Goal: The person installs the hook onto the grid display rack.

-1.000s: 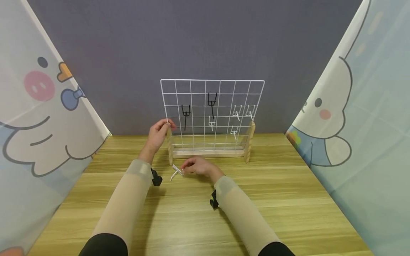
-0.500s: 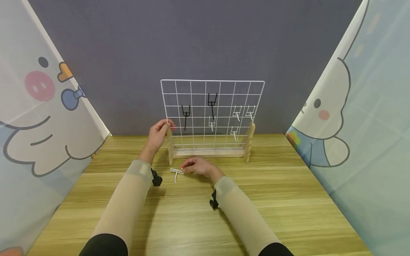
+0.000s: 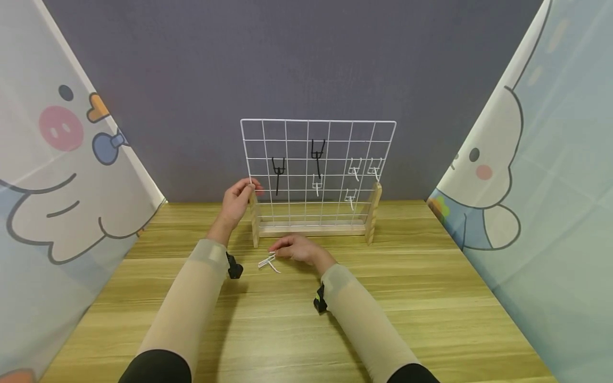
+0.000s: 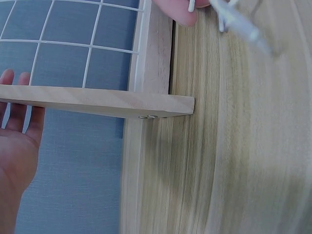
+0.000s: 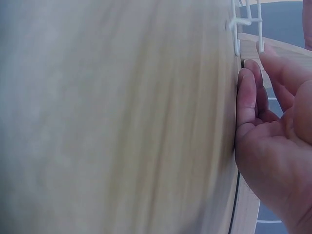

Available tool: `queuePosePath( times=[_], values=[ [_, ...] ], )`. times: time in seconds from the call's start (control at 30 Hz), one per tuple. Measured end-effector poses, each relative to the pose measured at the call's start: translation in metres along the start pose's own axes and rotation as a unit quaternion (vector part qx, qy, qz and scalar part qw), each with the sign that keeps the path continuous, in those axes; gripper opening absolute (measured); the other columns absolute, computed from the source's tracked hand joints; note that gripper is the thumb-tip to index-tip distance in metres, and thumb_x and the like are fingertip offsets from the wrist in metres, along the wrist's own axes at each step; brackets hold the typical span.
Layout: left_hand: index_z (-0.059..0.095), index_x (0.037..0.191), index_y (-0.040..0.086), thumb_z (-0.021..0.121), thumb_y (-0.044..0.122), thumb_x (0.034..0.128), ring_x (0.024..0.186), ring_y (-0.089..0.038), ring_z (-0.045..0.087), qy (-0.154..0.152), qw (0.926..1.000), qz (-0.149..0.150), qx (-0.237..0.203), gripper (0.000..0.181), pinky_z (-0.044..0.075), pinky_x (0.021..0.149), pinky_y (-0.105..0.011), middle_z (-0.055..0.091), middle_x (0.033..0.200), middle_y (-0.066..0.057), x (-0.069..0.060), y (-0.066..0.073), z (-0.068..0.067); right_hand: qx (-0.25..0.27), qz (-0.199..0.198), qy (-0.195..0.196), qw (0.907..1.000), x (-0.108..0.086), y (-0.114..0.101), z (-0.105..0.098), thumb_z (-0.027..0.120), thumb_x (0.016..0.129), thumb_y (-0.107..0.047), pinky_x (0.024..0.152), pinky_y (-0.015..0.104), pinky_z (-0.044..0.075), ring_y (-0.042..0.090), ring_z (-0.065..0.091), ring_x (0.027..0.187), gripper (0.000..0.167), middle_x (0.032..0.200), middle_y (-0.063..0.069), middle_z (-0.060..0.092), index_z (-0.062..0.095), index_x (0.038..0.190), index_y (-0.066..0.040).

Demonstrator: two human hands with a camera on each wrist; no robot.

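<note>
My left hand (image 3: 234, 202) holds the left wooden post (image 3: 254, 221) of a white wire grid rack (image 3: 318, 120), thumb in front and fingers behind. In the left wrist view, the fingers of that hand (image 4: 19, 151) show past the post (image 4: 97, 97). My right hand (image 3: 299, 248) is low in front of the rack's base. Between its thumb and fingers it pinches one end of a white wire hook (image 3: 268, 260), whose prong points down toward me. The right wrist view shows the hook (image 5: 248, 21) just beyond the fingertips; part of it is cut off.
Two black hooks (image 3: 279, 171) hang on the grid's left and middle. Several white hooks (image 3: 353, 170) hang at its middle and right. The rack stands on a wood-grain table (image 3: 412, 298), with a dark grey wall (image 3: 306, 58) behind and cartoon-printed cloths at both sides.
The white hook has turned between my right fingers: its prong has swung from pointing left to pointing down and right. My left hand and the rack have stayed in place.
</note>
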State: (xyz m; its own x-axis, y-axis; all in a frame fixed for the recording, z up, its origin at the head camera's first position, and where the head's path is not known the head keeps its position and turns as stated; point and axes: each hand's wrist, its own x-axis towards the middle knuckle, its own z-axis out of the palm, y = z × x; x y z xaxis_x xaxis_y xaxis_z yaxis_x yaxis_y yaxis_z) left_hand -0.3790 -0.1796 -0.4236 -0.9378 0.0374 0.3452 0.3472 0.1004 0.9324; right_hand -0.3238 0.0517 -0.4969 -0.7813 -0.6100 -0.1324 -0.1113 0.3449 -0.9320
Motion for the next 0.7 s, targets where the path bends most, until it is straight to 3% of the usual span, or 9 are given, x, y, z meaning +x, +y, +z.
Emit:
queuePosePath(
  times=[0.13,0.27,0.57,0.7],
  values=[
    [0.064,0.131,-0.009,0.049,0.024,0.1175,0.12,-0.034,0.076,-0.002,1.0,0.006,0.008,0.039,0.054,0.107,-0.038,0.069,0.131,-0.031,0.001,-0.0014,0.0002,-0.002,-0.001,-0.001,1.0,0.0008,0.0012,0.0002,0.065,0.108,-0.009,0.09,0.024,0.053,0.007,0.064,0.103,0.026,0.131,0.014,0.078,0.077,0.129,0.0],
    [0.064,0.131,-0.009,0.049,0.024,0.1173,0.118,-0.028,0.077,-0.002,0.9999,0.006,0.009,0.038,0.053,0.105,-0.034,0.068,0.132,-0.034,0.0014,-0.0019,-0.0001,-0.004,0.0,0.0,1.0,0.0009,0.0013,0.0002,0.066,0.108,-0.01,0.091,0.023,0.053,0.006,0.064,0.104,0.026,0.133,0.013,0.078,0.078,0.129,-0.001],
    [0.064,0.133,-0.008,0.049,0.024,0.1177,0.126,-0.044,0.071,-0.004,1.0,0.0,0.005,0.038,0.053,0.105,-0.032,0.075,0.119,-0.009,0.0013,-0.0024,-0.0006,0.003,0.007,0.0,1.0,0.0015,0.0029,-0.0006,0.066,0.109,-0.011,0.094,0.024,0.054,0.007,0.066,0.108,0.025,0.133,0.011,0.078,0.078,0.13,-0.004],
    [0.063,0.132,-0.009,0.049,0.021,0.1172,0.123,-0.04,0.074,-0.003,1.0,0.002,-0.002,0.037,0.054,0.099,-0.028,0.075,0.123,-0.016,0.0024,-0.0036,-0.0011,0.022,0.013,0.0,0.9997,0.0026,0.0044,-0.0021,0.065,0.109,-0.011,0.094,0.025,0.054,0.008,0.066,0.106,0.029,0.134,0.013,0.077,0.075,0.135,-0.002]
  ],
)
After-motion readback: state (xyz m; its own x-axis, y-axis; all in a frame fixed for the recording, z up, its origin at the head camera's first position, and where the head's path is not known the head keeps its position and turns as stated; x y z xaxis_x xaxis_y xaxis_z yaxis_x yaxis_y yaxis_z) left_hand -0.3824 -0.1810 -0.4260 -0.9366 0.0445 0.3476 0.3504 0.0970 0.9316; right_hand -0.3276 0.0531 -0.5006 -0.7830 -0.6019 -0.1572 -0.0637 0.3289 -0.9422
